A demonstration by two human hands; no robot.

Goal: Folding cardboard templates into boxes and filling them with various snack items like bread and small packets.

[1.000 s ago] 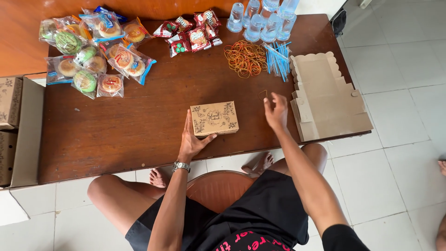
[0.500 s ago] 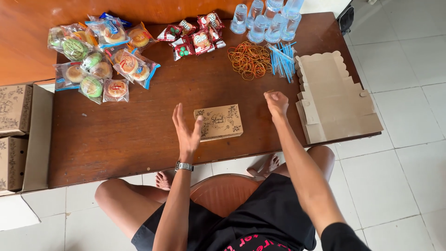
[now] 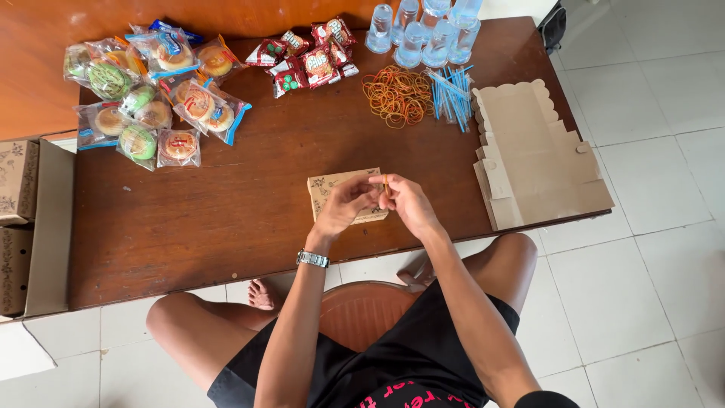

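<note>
— Now that both hands have come back from the far side of the tabletop, look where they meet: right over the small patterned box, which a moment ago lay bare between them.

— The right hand was stretched out toward the pile of rubber bands, wasn't it?

— It was, and the left hand stood open beside the box. Now the two are drawn together, fingertips pinched on something thin and yellowish between them. My guess is one rubber band, though it's too small to be sure. The box itself sits shut, near the front edge, half hidden under the fingers.

— So the band goes round the box?

— That's how I'd read it: the picking-up is done, the stretching not yet.

— And the rest of the tabletop?

— Dark brown wood. Wrapped buns are heaped at the far left, red snack packets and clear water cups along the back, blue straws just beside the rubber bands, flat unfolded cartons stacked at the right edge. More closed boxes sit in a carton off the left end.

— The room?

— Pale tiled floor, and the person sits on a brown plastic chair.
</note>
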